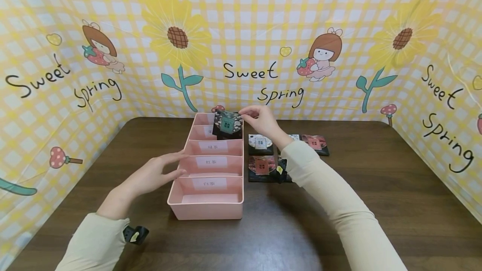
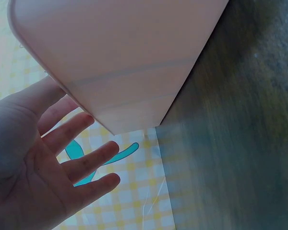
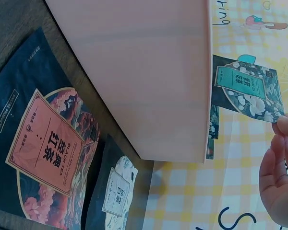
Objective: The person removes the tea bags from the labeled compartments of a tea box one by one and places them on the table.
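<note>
A pink divided box stands on the table, its compartments marked with white paper labels. My right hand pinches one corner of a dark floral tea sachet with a green label. The sachet is over the far compartments, its lower end behind the box wall in the right wrist view. Other sachet edges show beyond the wall below it. My left hand rests thumb and fingertips at the box's left rim, and its other fingers are loosely spread beside the wall.
Right of the box lie a black tea sachet with a red label, a white-labelled sachet and another red-labelled sachet. My right forearm passes over part of this group. A yellow checked cloth hangs around the table.
</note>
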Tool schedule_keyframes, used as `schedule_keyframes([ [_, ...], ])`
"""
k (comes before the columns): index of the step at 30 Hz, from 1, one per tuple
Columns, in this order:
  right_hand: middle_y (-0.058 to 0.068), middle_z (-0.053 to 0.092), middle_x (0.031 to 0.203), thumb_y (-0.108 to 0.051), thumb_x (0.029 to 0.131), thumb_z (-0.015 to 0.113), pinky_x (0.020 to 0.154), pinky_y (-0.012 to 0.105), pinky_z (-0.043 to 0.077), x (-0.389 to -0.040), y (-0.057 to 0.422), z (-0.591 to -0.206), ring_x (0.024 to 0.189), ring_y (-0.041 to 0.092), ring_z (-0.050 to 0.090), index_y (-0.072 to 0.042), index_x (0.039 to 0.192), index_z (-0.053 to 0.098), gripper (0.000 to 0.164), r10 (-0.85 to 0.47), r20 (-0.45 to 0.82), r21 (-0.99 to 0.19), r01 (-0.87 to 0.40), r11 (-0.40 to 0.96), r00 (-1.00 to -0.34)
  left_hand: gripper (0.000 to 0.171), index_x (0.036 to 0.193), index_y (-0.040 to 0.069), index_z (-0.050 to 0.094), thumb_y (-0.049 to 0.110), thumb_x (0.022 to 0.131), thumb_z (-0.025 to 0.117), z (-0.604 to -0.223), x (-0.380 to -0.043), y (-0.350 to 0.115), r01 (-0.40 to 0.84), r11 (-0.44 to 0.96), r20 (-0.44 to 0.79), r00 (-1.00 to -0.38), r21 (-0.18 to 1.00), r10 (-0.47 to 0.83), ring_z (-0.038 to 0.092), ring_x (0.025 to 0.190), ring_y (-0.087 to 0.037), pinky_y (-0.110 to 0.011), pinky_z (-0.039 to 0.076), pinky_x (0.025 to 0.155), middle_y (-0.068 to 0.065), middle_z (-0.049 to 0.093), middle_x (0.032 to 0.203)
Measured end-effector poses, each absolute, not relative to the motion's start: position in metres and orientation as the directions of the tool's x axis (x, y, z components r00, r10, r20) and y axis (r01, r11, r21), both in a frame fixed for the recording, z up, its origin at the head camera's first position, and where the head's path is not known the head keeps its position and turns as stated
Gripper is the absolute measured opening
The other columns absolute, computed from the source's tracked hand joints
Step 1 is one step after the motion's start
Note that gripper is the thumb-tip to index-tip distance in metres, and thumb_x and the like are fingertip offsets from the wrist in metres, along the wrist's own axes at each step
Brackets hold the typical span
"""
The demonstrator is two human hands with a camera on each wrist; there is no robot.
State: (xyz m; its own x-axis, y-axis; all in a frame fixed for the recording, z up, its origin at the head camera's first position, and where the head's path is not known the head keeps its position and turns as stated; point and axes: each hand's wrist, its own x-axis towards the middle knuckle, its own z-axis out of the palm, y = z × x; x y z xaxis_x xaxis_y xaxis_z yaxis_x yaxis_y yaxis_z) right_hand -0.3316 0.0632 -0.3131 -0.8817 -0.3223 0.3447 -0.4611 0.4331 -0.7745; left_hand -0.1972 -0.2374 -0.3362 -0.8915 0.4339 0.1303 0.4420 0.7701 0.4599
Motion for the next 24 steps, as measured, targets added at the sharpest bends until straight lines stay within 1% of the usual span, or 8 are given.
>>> schedule_keyframes([
  [8,0.011,0.071,0.103,-0.013,0.089,0.063,0.070,0.023,0.051,-0.328,0.070,-0.309,0.082,0.019,0.063,-0.006,0.102,0.071,0.017,-0.309,0.399,-0.761,-0.500,0.414,-0.863,0.049,0.134,0.002,0.049,0.024,0.092,0.060,-0.336,-0.197,-0.238,0.434,0.772,0.120,-0.895,0.465,0.430,0.042,0.130,-0.040,-0.056,0.035,0.105,-0.022,0.049,0.138],
  [17,0.012,0.070,0.103,-0.016,0.090,0.062,0.066,0.021,0.048,-0.320,0.082,-0.301,0.082,0.016,0.061,-0.007,0.105,0.070,0.019,-0.300,0.382,-0.778,-0.479,0.406,-0.874,0.049,0.134,0.002,0.049,0.026,0.092,0.060,-0.336,-0.197,-0.238,0.432,0.772,0.119,-0.895,0.466,0.429,0.042,0.130,-0.040,-0.056,0.036,0.105,-0.021,0.049,0.138],
  [24,0.014,0.070,0.103,-0.015,0.090,0.062,0.064,0.021,0.047,-0.315,0.089,-0.295,0.076,0.011,0.059,-0.006,0.105,0.070,0.020,-0.296,0.393,-0.779,-0.486,0.396,-0.871,0.049,0.133,0.003,0.050,0.026,0.091,0.060,-0.337,-0.197,-0.238,0.437,0.772,0.130,-0.894,0.461,0.429,0.043,0.129,-0.040,-0.056,0.036,0.105,-0.021,0.049,0.137],
])
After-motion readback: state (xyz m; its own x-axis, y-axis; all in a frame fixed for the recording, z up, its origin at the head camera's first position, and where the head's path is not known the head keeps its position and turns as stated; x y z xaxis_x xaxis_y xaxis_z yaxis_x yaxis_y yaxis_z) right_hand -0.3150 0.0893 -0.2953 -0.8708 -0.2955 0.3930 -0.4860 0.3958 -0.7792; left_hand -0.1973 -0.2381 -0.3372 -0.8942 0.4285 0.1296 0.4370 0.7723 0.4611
